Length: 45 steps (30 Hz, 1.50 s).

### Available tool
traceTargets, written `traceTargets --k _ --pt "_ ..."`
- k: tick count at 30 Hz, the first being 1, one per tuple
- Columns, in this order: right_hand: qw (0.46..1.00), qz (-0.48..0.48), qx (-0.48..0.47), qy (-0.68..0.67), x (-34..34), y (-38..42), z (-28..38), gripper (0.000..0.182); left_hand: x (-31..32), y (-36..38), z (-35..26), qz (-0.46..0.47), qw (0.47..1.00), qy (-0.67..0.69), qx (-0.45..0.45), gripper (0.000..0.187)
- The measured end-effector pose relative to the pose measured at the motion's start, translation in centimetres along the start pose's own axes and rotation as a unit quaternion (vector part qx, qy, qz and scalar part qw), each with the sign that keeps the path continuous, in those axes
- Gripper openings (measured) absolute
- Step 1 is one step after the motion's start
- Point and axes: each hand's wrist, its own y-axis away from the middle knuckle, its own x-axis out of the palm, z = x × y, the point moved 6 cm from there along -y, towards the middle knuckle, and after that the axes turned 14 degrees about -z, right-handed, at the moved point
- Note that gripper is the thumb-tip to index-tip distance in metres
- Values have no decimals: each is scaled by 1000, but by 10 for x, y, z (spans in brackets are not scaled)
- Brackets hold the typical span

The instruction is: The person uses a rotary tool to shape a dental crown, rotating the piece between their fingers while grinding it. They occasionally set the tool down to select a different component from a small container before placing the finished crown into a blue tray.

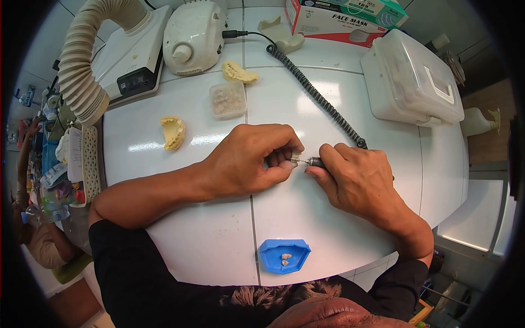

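My left hand (254, 158) is closed, its thumb and fingers pinching a small off-white dental piece (295, 155) that they largely cover. In my right hand (355, 175) is a dark rotary handpiece (316, 162), gripped like a pen. Its thin metal bur points left and meets or nearly meets the small piece; contact is too small to tell. A black coiled cord (320, 98) runs from behind my right hand up to the white control unit (194, 41). Nearer my body, a blue tray (268, 267) holds a few small tooth-coloured pieces (286, 256).
Left of centre lie a yellowish dental cast (173, 133), a clear box of small pieces (228, 100) and another cast (239, 72). A ribbed hose (82, 60) arches over the back left. A lidded case (413, 82) and face mask box (339, 22) stand back right. Another person sits far left.
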Motion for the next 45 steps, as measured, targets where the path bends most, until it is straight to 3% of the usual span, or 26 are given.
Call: traceTargets --k 6,45 --pt "1000 9 10 -10 -1 0 -3 40 -2 0 6 9 999 24 -42 24" --pt "1000 9 10 -2 -1 2 -3 40 -2 -2 5 25 998 24 -55 24"
